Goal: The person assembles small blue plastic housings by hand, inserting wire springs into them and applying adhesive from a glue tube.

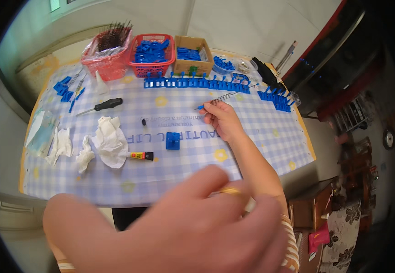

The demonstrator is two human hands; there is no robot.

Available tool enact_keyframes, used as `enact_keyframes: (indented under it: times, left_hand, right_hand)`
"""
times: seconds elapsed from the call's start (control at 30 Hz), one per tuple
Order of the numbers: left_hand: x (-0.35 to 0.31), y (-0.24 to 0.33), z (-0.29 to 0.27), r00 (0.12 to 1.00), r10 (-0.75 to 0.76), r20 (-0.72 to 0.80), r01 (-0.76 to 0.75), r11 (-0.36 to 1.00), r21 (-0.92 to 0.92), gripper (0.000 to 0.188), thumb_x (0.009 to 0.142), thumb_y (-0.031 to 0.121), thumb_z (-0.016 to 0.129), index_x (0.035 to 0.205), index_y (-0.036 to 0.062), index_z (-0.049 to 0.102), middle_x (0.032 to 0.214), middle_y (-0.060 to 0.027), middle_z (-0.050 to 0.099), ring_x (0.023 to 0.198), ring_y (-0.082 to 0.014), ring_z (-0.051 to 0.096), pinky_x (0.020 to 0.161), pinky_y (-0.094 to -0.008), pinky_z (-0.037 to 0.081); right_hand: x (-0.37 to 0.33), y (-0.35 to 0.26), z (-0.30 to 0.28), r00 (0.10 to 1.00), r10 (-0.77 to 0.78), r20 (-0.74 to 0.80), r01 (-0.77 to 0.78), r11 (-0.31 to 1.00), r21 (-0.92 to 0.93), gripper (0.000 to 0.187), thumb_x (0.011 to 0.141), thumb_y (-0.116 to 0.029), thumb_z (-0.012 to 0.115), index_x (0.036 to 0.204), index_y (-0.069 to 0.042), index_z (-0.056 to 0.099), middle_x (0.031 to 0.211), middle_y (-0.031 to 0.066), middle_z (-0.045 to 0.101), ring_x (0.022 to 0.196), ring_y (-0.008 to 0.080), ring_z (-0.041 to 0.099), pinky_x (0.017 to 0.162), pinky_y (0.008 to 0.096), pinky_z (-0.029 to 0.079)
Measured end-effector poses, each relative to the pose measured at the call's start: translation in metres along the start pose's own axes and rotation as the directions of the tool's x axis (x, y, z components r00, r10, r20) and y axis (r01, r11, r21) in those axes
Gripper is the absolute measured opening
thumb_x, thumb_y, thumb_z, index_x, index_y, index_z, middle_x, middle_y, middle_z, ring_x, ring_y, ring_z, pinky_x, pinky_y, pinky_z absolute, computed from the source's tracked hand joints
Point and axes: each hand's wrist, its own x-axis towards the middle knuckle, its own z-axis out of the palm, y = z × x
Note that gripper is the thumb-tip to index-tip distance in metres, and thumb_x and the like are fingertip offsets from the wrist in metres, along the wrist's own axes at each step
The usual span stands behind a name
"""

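My right hand (222,119) is closed in a pinch over the right half of the table. It holds a dark coil spring (221,98) with a thin straight end and a small blue piece (201,107) at its tip. My left hand (197,223) is raised very near the camera, large and blurred, with a gold ring (231,191) on one finger. Its fingers look bent, but their tips are hidden. A square blue plastic part (173,141) lies left of my right hand, with a small black piece (143,122) beyond it.
Along the back stand a red container of dark rods (106,59), a red basket (151,68), a cardboard box (193,68) and a row of blue parts (183,83). To the left lie a screwdriver (108,104), crumpled tissues (111,141) and a glue tube (140,155).
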Motion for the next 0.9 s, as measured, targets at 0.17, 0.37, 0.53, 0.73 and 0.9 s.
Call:
enact_keyframes:
  times: [0.17, 0.37, 0.53, 0.73, 0.9]
  left_hand:
    - [0.018, 0.004, 0.054, 0.937, 0.167, -0.308, -0.191, 0.98, -0.052, 0.034, 0.082, 0.04, 0.058, 0.075, 0.0065, 0.06, 0.074, -0.0057, 0.054, 0.067, -0.0183, 0.056, 0.063, -0.0318, 0.041]
    - [0.023, 0.008, 0.062, 0.764, 0.459, -0.453, 0.006, 0.697, 0.717, 0.038, 0.089, 0.033, 0.05, 0.116, 0.0064, 0.057, 0.094, -0.0045, 0.058, 0.089, -0.0167, 0.058, 0.076, -0.0336, 0.046]
    - [-0.002, -0.017, 0.035, 0.798, 0.602, 0.029, -0.258, 0.296, 0.92, 0.045, 0.097, 0.033, 0.034, 0.136, 0.0112, 0.041, 0.135, 0.0003, 0.041, 0.107, -0.0166, 0.057, 0.09, -0.0357, 0.049]
    - [-0.037, -0.006, 0.023, 0.849, 0.528, 0.029, -0.115, 0.131, 0.985, 0.039, 0.098, 0.036, 0.037, 0.131, 0.0234, 0.053, 0.136, 0.013, 0.049, 0.103, -0.0079, 0.061, 0.088, -0.0301, 0.047]
    - [-0.026, -0.015, 0.01, 0.806, 0.579, 0.123, -0.274, 0.18, 0.945, 0.034, 0.095, 0.028, 0.044, 0.122, 0.0134, 0.058, 0.136, 0.0065, 0.051, 0.1, -0.0116, 0.062, 0.083, -0.0288, 0.048]
  right_hand:
    - [0.006, -0.002, 0.004, 0.999, 0.019, 0.03, -0.02, 1.0, 0.023, 0.015, 0.089, -0.015, 0.063, 0.095, -0.001, 0.062, 0.084, 0.0078, 0.068, 0.061, 0.0082, 0.056, 0.055, 0.0196, 0.045]
    - [0.001, -0.005, 0.002, 1.0, 0.016, 0.021, -0.017, 0.999, 0.029, 0.015, 0.089, -0.015, 0.063, 0.095, -0.002, 0.062, 0.084, 0.0077, 0.068, 0.061, 0.0081, 0.056, 0.056, 0.0192, 0.045]
    - [-0.001, -0.004, -0.003, 1.0, 0.019, -0.013, -0.019, 0.999, 0.03, 0.015, 0.088, -0.015, 0.064, 0.094, -0.001, 0.062, 0.084, 0.0073, 0.068, 0.06, 0.0077, 0.056, 0.056, 0.0195, 0.045]
    - [-0.001, -0.007, 0.009, 0.999, 0.027, 0.045, -0.029, 0.998, 0.048, 0.017, 0.088, -0.015, 0.064, 0.095, 0.0, 0.062, 0.083, 0.0075, 0.067, 0.06, 0.0077, 0.056, 0.056, 0.0188, 0.045]
    - [-0.004, -0.009, -0.002, 0.999, 0.034, 0.0, -0.034, 0.998, 0.049, 0.017, 0.088, -0.016, 0.064, 0.095, -0.001, 0.061, 0.084, 0.0074, 0.067, 0.059, 0.0082, 0.056, 0.055, 0.0189, 0.046]
